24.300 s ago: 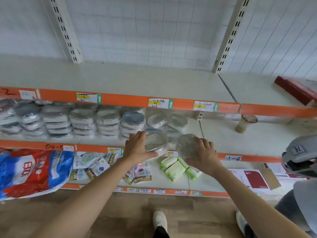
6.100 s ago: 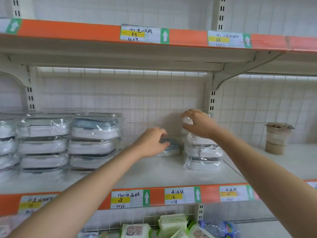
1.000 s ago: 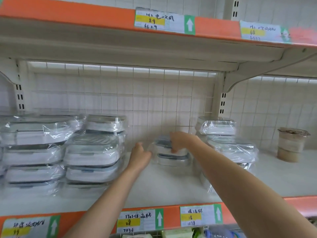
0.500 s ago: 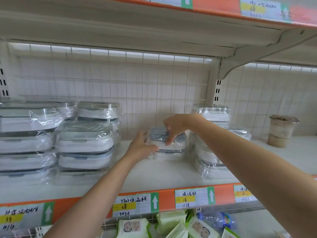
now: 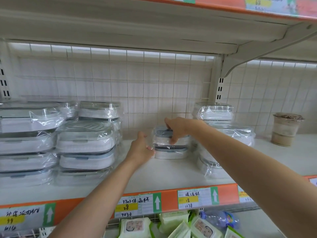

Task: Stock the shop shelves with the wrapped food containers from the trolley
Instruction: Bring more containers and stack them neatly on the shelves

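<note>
Head view: at centre, two small wrapped containers [image 5: 171,145] sit stacked on the shelf [image 5: 171,174]. The right hand [image 5: 178,127] grips the top one from above; the left hand [image 5: 140,150], fingers relaxed, touches the stack's nine-o'clock side. Probably light, rigid, with slippery film; hold by the sides.

The orange shelf edge [image 5: 169,199] bears handwritten price labels: the middle label [image 5: 137,206] reads "7703", "28", "7030"; the label to its right [image 5: 194,200] reads "18", "1278"; the upper shelf's label [image 5: 266,3] shows "68"

Two wrapped containers [image 5: 171,145] stacked upright, mid-shelf — white, grey-lidded
</note>
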### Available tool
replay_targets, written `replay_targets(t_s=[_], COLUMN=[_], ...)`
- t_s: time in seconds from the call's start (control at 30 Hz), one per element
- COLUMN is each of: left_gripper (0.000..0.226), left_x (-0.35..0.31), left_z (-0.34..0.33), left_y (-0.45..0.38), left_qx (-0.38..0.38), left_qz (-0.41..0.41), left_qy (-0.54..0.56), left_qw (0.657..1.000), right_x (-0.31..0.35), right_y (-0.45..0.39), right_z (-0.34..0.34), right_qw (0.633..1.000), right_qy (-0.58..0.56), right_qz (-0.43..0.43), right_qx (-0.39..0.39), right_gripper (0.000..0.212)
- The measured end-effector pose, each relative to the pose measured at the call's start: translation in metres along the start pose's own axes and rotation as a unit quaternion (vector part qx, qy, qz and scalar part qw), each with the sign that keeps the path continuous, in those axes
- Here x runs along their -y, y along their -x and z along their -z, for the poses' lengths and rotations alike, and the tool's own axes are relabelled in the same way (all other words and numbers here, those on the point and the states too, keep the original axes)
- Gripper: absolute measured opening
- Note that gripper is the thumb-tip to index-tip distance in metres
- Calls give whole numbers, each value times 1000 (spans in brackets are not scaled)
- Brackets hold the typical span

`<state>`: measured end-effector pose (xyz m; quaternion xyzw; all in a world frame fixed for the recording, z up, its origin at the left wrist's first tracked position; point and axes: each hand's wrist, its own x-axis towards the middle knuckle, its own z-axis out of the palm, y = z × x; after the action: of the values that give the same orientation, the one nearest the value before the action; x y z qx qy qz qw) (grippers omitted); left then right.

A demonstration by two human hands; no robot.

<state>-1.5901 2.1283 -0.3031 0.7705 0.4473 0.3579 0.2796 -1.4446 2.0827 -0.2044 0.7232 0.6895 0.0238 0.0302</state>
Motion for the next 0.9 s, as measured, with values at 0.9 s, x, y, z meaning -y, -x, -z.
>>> replay_targets(t_s=[0.9], left_gripper=[31], left_x=[-77], left_z=[125], left_y=[44], left_qx=[-131], left_qz=[-158], left_qy=[-201], left_qw=[958], right_x=[57], right_y=[4], right_z=[36], right_qw=[983], right_qy=[-88], right_qz=[66], right_qx=[-147], right_gripper=[20])
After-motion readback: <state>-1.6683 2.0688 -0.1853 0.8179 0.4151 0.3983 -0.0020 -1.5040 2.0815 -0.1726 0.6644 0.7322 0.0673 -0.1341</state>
